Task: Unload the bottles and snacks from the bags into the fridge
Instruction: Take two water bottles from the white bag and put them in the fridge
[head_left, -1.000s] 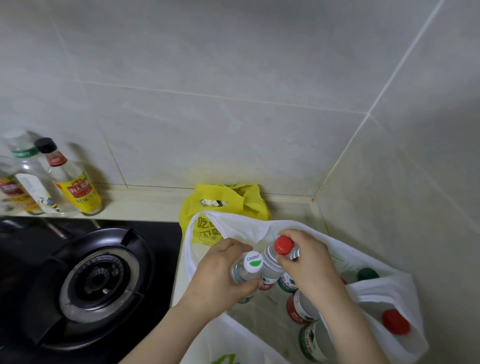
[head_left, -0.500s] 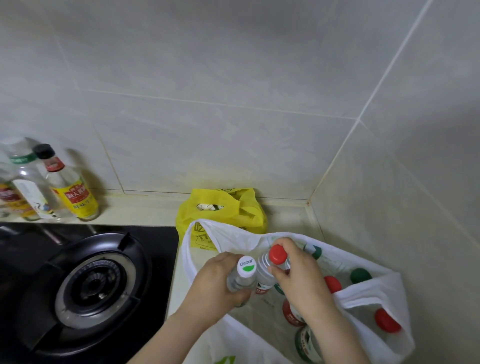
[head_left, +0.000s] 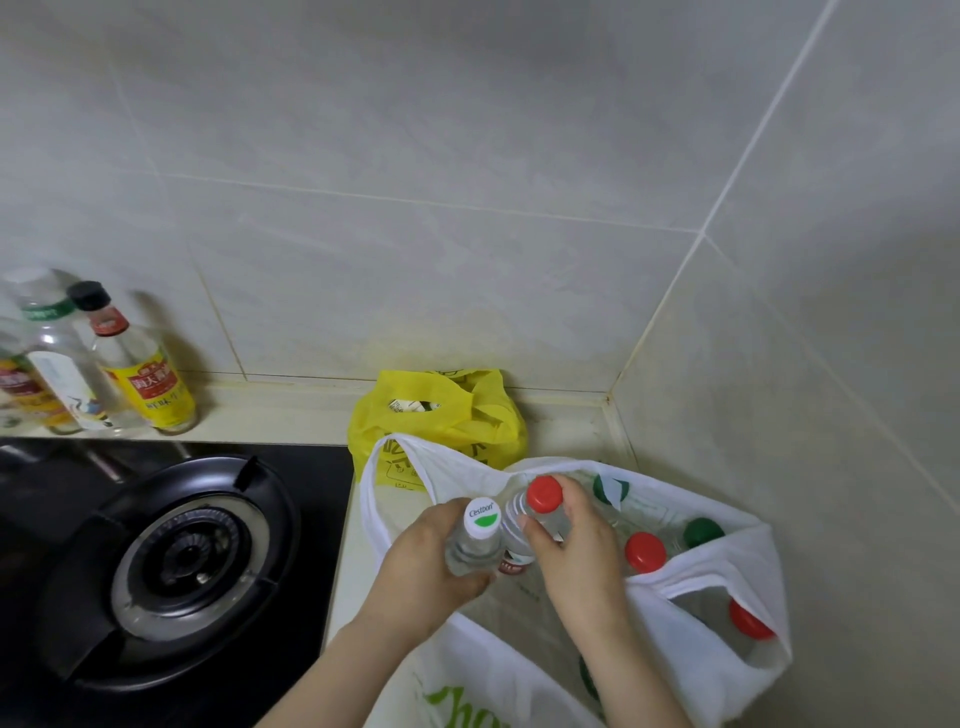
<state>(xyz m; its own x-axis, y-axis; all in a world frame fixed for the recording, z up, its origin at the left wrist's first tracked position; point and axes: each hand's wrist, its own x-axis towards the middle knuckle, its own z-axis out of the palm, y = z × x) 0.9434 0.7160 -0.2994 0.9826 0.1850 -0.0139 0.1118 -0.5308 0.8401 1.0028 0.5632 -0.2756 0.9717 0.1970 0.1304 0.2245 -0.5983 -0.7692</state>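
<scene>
Left hand (head_left: 423, 569) curls round white-capped bottle (head_left: 475, 543); right hand (head_left: 576, 564) pinches red-capped bottle (head_left: 540, 501) at its neck. Both over white bag (head_left: 701, 675), 6 o'clock of yellow bag (head_left: 441, 423). Risk: the neck pinch may slip, dropping that bottle back in.

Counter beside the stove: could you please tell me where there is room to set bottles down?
Bare counter runs along the back wall between the sauce bottles and the yellow bag; a smaller patch lies right of it. The white bag is crowded.
</scene>
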